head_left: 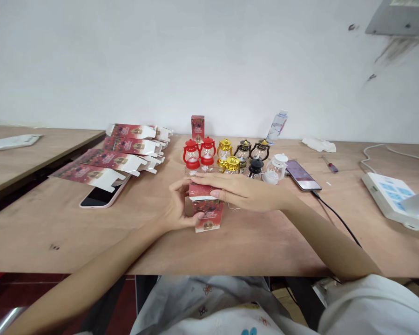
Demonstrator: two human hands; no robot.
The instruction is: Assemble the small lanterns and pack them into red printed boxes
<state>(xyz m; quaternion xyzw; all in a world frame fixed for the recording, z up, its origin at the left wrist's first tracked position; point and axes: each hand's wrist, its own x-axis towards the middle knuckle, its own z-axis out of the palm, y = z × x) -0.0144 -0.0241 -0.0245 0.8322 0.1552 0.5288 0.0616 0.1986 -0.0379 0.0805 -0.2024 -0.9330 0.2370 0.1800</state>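
While gripping a red printed box (208,215) upright between thumb and curled fingers of the left hand (179,204), lays the right hand (246,191) nearly flat across its top, over the wooden table (247,251). Has small lanterns (232,163) in several colors just beyond, overlapping cartons (117,159) partly covering a pink-edged phone (99,198) at left, a cabled phone (303,176) at right.

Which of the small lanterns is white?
The rightmost lantern, next to the lit phone: only it is white; the other lanterns are red, gold or dark.
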